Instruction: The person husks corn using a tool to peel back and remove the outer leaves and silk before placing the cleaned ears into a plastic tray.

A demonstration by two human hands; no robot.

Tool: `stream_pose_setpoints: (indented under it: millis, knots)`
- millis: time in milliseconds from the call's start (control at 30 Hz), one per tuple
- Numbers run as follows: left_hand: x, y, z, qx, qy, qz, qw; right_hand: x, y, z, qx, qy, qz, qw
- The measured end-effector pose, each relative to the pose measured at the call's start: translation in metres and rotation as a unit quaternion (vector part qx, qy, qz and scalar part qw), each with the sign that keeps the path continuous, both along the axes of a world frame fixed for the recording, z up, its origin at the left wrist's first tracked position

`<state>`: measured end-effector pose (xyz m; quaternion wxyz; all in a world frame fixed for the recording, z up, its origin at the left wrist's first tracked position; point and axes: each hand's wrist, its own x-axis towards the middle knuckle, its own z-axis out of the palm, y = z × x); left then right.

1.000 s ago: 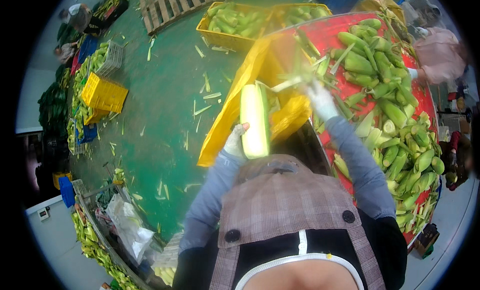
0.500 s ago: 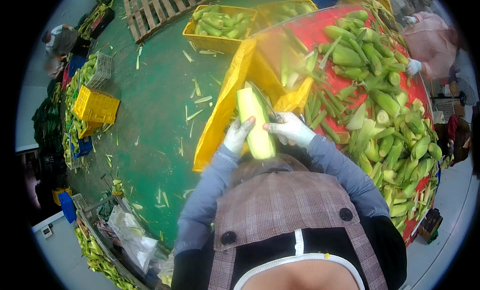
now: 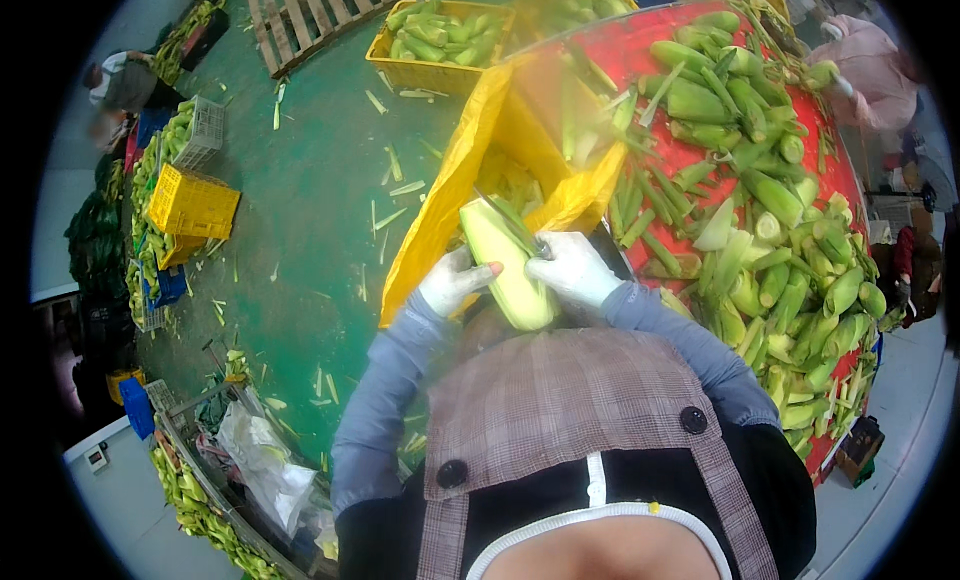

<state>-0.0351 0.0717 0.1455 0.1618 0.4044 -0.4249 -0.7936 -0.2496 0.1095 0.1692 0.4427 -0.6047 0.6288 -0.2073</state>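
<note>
2 hands (image 3: 452, 283) on 1 pale-grn corn ear (image 3: 513, 282)

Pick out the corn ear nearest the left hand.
It's the pale ear between the left hand and right hand; the greener ears on the red table lie heaped, away from both.

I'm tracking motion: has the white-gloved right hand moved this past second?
Yes: the right hand moved left and down the picture, relative to the red tabletop.
</note>
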Motion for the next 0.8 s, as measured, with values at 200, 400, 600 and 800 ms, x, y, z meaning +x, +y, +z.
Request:
stream_pose_setpoints:
  millis: [200,400,600,800]
  knots:
    - [0.007,-0.018,0.001,-0.036,-0.015,-0.069,0.997,-0.004,-0.01,0.012,0.003,0.025,0.015,1.0]
    - [0.0,-0.022,0.006,-0.021,0.018,-0.05,0.998,-0.004,-0.01,0.01,-0.035,0.049,0.009,0.998]
    - [-0.037,-0.002,-0.006,-0.12,0.015,0.107,0.987,0.003,-0.003,0.008,-0.057,0.037,-0.05,0.996]
    - [-0.036,-0.007,0.004,-0.083,0.044,0.107,0.99,-0.005,-0.007,-0.05,0.085,-0.319,-0.168,0.929]
